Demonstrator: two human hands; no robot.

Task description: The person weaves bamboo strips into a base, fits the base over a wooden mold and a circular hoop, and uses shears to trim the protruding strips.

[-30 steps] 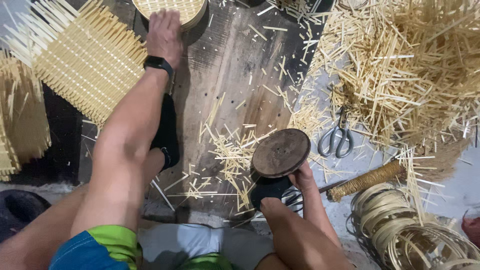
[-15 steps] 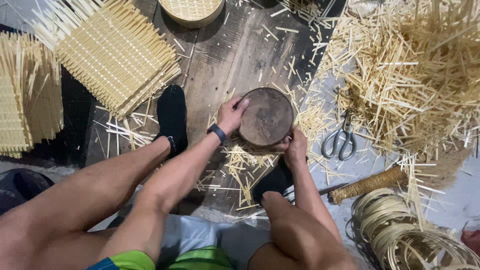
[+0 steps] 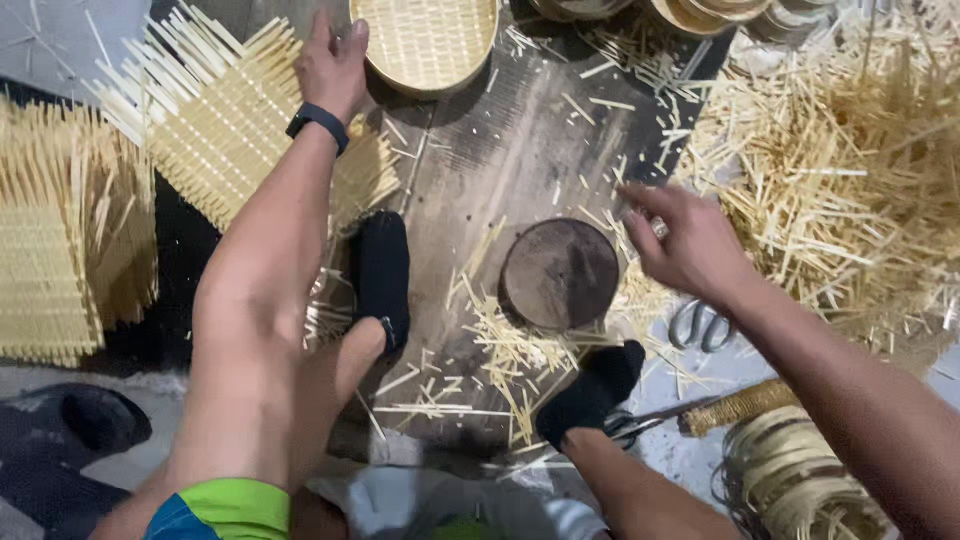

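The left hand (image 3: 335, 62) lies at the near-left rim of the woven bamboo tray (image 3: 425, 42), fingers together and extended against it. The right hand (image 3: 690, 240) hovers just right of the round wooden block (image 3: 560, 273) on the floor board (image 3: 510, 140), fingers loosely apart, holding nothing.

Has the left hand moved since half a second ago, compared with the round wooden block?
Yes. The left hand has left the round wooden block and gone up and left, to the rim of the woven bamboo tray.
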